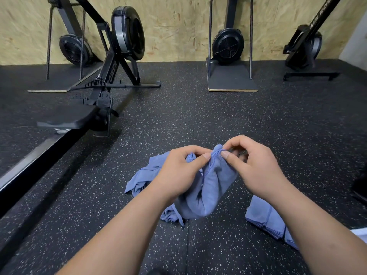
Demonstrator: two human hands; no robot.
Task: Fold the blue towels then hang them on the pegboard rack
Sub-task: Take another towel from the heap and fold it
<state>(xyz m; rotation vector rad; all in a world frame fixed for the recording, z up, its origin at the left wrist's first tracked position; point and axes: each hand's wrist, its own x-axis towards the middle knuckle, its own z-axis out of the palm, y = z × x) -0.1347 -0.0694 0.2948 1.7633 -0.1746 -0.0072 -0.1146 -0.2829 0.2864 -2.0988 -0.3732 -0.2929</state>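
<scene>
A crumpled blue towel [208, 187] hangs between my two hands above the black speckled floor. My left hand [178, 171] pinches its top edge with thumb and fingers. My right hand [256, 165] pinches the same edge just to the right, thumb against forefinger. More loose blue towel cloth [139, 179] lies bunched on the floor under my left forearm. A folded stack of blue towels [264, 217] rests on the floor beneath my right forearm, partly hidden by it. No pegboard rack is in view.
A black rowing machine [111, 76] stretches along the left, its rail running toward me. Other rowers [228, 46] stand upright against the chipboard wall [178, 26] at the back. A dark object [360, 187] sits at the right edge.
</scene>
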